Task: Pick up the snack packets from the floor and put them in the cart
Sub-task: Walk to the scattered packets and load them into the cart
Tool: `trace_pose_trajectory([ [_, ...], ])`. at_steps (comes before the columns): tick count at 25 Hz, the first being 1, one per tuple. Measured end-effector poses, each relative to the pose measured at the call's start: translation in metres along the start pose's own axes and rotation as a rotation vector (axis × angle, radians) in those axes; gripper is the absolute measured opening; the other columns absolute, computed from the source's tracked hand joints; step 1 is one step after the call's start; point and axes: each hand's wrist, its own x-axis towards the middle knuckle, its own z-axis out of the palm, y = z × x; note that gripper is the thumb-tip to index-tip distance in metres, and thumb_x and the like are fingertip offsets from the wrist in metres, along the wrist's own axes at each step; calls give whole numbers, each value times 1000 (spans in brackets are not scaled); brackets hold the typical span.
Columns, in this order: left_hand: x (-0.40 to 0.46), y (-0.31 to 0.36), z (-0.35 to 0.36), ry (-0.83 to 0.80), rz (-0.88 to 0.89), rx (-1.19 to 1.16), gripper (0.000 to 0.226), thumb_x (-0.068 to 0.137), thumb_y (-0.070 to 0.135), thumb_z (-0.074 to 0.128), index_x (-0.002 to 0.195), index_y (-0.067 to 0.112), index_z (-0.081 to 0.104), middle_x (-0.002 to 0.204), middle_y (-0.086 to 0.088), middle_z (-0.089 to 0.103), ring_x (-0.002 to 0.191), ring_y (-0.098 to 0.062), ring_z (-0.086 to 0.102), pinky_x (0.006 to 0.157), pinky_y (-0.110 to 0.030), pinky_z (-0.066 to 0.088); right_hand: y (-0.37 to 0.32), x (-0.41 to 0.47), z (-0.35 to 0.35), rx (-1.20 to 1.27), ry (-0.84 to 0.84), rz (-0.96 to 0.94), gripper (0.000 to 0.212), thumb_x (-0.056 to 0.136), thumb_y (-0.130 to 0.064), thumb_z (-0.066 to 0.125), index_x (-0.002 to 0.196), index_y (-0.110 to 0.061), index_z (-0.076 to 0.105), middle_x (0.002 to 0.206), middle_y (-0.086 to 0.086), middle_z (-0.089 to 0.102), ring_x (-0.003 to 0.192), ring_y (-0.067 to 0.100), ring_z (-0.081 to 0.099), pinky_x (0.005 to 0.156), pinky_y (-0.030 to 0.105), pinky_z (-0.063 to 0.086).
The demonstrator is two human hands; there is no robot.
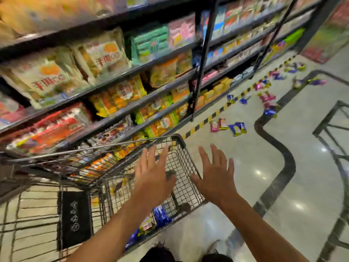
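Both hands out over the wire cart (186, 148). Left hand (154, 178) above the basket, fingers straight and spread, grip released, nothing held. Right hand (215, 176) just past the cart's right rim, fingers likewise spread, grip released. Blue and yellow snack packets (160, 216) lying in the cart bottom. More packets (237, 128), pink, blue and gold, scattered on the floor (283, 186) ahead along the striped shelf edge. Stocked shelves (113, 78) on the left, blurred.
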Motion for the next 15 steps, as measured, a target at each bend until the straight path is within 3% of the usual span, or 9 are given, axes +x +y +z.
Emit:
trace_pose_trajectory([
  [2,-2,42,-2,10,62,15,92,92,52,52,155,39,-12,166,-1,-13,151,-28,-19,123,-52,-1,37,-11,-22,24,88,53,89,78,-71,16,157,-33,3,165,8,-2,151,31,3,118,57,3],
  [5,-4,108,3,15,116,45,92,93,55,52,155,39,-14,166,0,-16,151,-27,-20,122,-49,-3,101,-26,-42,32,113,154,84,90,-69,33,156,-34,-7,165,7,-10,152,32,-2,119,55,4],
  [9,-6,185,24,2,183,21,89,93,57,48,154,40,-15,165,3,-18,151,-25,-20,121,-49,-1,177,-43,-59,122,135,267,88,92,-66,44,155,-35,-8,165,5,-11,152,31,-3,120,54,5],
  [12,-2,240,44,-4,230,-4,90,93,56,49,155,39,-13,165,4,-14,152,-25,-15,121,-50,5,225,-57,-70,155,218,309,90,90,-61,52,157,-31,0,165,9,1,150,33,8,119,56,13],
  [15,8,279,60,-32,262,28,92,93,57,49,153,40,-19,165,3,-14,152,-25,-15,120,-51,6,264,-63,-84,146,225,355,89,90,-61,49,156,-34,-4,165,8,-3,150,32,6,119,55,12],
])
